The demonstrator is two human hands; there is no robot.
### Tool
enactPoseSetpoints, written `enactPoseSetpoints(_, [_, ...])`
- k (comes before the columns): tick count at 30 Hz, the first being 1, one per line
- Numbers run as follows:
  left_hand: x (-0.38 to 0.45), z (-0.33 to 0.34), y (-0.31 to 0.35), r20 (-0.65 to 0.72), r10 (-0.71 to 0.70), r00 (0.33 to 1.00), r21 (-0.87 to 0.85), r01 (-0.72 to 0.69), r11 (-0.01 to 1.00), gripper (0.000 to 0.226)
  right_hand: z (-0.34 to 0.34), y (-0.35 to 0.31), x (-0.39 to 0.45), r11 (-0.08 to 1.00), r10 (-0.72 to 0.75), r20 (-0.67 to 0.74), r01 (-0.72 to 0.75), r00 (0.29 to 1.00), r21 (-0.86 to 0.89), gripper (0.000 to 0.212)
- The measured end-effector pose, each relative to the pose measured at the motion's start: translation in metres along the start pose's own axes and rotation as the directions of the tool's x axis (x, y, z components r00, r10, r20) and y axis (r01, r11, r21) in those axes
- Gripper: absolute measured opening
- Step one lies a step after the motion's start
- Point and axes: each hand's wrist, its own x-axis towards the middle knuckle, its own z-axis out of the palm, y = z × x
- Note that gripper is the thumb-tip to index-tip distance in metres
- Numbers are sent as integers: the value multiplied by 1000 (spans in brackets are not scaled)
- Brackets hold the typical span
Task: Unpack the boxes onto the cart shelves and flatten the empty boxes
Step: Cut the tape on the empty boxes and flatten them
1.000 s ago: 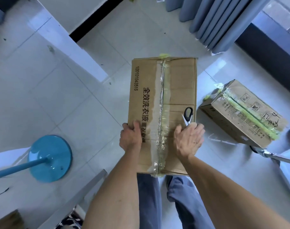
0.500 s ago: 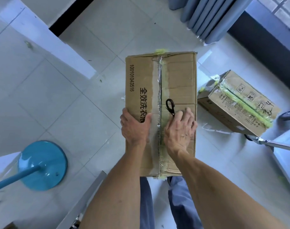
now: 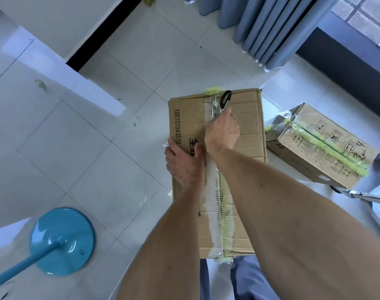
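Right hand [image 3: 222, 132] is stretched forward, fingers curled round black-handled scissors [image 3: 224, 100] set in the shiny clear-taped seam near the far edge of the brown corrugated cardboard box [image 3: 247, 118] — left hand [image 3: 184, 165] is pressed flat on its top, thumb spread. Box is stood on glossy white tiled floor [image 3: 98, 148]; a second taped cardboard box [image 3: 319, 146] lies beside it.

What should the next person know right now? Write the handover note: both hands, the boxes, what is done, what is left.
Right hand: grips the scissors, its black handle near the far end of the tape seam on the big box.
Left hand: presses on the big box's top at its left edge, steadying it.
Big box: on the floor, flaps down; seam tape looks torn along its length.
Second box: on the floor to the right, still taped with green tape.
Done: the seam cut looks almost complete.
Left: open the flaps, unpack onto the cart shelves, flatten, then do the second box.
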Motion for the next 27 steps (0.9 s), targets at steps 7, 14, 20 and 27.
enactPoseSetpoints(7, [-3,9,-21,-27,68,997,98,-65,993,84,3,15,7,966,-243,25,244,970,-91,14])
enactPoseSetpoints(14, [-32,11,-42,-15,-217,976,121,217,969,91,3,11,12,980,-192,8,192,981,-54,17])
enactPoseSetpoints(20, [-34,7,-46,45,-186,981,185,175,967,83,1,3,9,986,-164,-19,163,986,-22,18])
enactPoseSetpoints(27, [-31,8,-41,76,-207,975,184,190,964,78,0,39,-27,970,-140,176,171,974,-174,15])
